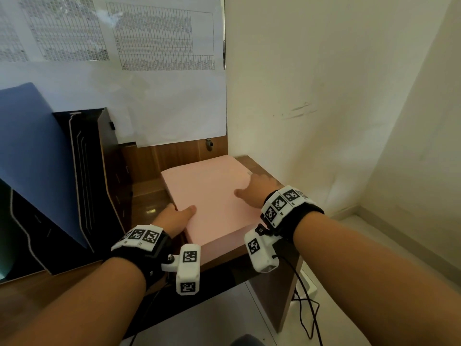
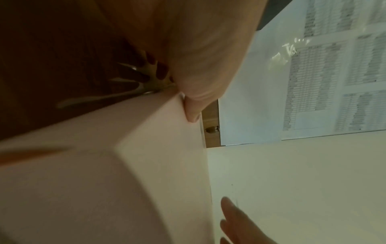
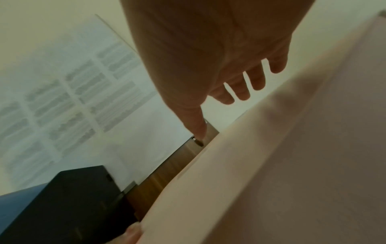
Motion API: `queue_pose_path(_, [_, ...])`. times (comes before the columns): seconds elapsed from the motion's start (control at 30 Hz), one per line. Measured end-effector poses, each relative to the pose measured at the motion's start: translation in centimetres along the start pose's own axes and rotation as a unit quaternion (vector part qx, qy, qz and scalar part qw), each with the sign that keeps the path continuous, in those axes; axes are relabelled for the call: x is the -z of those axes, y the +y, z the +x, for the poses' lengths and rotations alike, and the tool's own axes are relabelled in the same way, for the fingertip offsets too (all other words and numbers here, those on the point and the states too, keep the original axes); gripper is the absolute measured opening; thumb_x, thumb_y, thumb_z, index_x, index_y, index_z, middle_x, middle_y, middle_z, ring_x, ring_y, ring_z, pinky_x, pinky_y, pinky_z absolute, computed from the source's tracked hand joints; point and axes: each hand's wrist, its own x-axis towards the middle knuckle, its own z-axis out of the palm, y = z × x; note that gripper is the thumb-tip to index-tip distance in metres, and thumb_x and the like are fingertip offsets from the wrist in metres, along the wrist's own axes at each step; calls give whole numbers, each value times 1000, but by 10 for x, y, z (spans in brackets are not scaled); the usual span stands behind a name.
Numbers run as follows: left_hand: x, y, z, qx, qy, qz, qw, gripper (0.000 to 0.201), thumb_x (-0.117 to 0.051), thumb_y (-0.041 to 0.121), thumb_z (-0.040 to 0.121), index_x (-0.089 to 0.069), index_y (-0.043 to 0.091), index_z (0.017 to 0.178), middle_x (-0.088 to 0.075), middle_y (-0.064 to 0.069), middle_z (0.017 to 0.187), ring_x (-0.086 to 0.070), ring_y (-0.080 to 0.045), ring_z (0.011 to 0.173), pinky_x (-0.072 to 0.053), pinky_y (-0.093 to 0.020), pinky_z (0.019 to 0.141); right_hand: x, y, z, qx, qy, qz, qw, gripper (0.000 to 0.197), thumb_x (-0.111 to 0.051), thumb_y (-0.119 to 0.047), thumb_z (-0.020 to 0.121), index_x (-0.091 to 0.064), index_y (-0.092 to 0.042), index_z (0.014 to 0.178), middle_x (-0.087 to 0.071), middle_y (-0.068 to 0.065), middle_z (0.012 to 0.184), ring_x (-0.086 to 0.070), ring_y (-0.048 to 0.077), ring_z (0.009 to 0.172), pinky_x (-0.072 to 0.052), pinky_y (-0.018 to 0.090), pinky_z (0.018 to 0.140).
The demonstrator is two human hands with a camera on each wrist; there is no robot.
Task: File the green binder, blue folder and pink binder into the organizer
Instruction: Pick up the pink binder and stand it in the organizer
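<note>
- The pink binder (image 1: 212, 198) lies flat on the right end of a wooden desk (image 1: 147, 196), its long axis running from the near edge toward the far wall.
- My left hand (image 1: 174, 218) holds the binder's left edge near the front corner. The thumb lies on the top cover and the fingers go down the side, out of sight. The left wrist view shows the thumb tip pressed on the cover's edge.
- My right hand (image 1: 254, 188) is spread over the binder's far right part with straight, loose fingers. It grips nothing; from the right wrist view it seems to hover just above the cover, though I cannot tell for certain whether it touches.
- The black organizer (image 1: 94, 171) stands to the left of the binder, at the far left of the desk, with a strip of bare desk between them.
- The blue folder (image 1: 37, 156) already stands upright in the organizer. The green binder I cannot make out.
- I judge the coming move goes leftward: the binder must be stood on edge and carried to an open slot beside the blue folder. My left hand is the nearer one to the organizer.
</note>
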Motion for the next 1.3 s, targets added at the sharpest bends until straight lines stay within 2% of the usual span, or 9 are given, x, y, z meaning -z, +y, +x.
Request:
queue_pose_path(0.17, [0,-3,-6,16,9,30,999,72,-41,51,95,-43,-7,137,-50,-20,141,-50,-36,127,-37,-39,108,-6,10,4,-71,-36,58,995,68,-53,-54,87,-44,-10,139,-53,12,137,-54,30,122,-44,40,104])
queue_pose_path(0.37, [-3,-14,0,-18,-21,-31,999,90,-41,72,74,-41,16,144,-56,-8,137,-56,-30,120,-39,-45,108,-9,10,3,-95,-19,139,986,66,-52,-47,89,-35,-15,144,-49,14,140,-51,34,124,-43,37,94])
queue_pose_path(0.47, [-1,-8,-11,-32,-29,-124,991,78,-54,55,77,-32,27,147,-60,-4,128,-61,-25,109,-45,-46,103,-11,12,2,-105,6,182,978,63,-50,-42,89,-32,-19,145,-49,15,136,-54,35,119,-43,35,84])
queue_pose_path(0.57, [1,-2,-20,-46,-42,-194,979,88,-59,46,73,-18,35,151,-61,-3,128,-64,-25,103,-49,-47,97,-16,9,-2,-109,44,227,967,62,-48,-44,86,-33,-23,142,-48,14,136,-48,37,122,-46,44,95])
queue_pose_path(0.73, [9,9,-36,-93,-42,-307,946,80,-58,26,90,-8,48,149,-55,2,133,-65,-25,103,-56,-44,84,-14,-4,-5,-134,117,283,943,71,-44,-53,90,-29,-15,148,-38,17,148,-37,38,135,-35,48,106])
queue_pose_path(0.83, [15,17,-47,-140,-17,-314,939,83,-61,26,89,-8,52,147,-44,5,145,-61,-25,111,-52,-49,93,-10,-10,-6,-139,154,298,932,73,-37,-59,92,-35,-9,145,-39,18,146,-39,37,134,-33,49,108])
queue_pose_path(0.93, [27,25,-60,-194,20,-293,936,86,-62,24,89,-5,48,149,-38,12,141,-55,-26,118,-49,-51,97,-5,-20,-11,-113,195,327,918,73,-35,-60,93,-35,-10,146,-39,17,147,-41,36,133,-33,50,108])
queue_pose_path(1.03, [45,32,-73,-228,31,-301,925,74,-58,24,91,-16,39,150,-50,7,136,-60,-26,112,-52,-51,94,1,-38,-17,-85,241,378,890,70,-38,-57,94,-34,-12,148,-39,16,148,-41,35,134,-33,49,108])
queue_pose_path(1.3, [112,31,-97,-331,-45,-337,880,83,-75,22,65,-38,26,139,-68,1,118,-67,-21,106,-57,-39,83,10,-95,-27,18,276,521,808,64,-39,-52,96,-33,-16,149,-33,10,152,-37,29,138,-30,47,114])
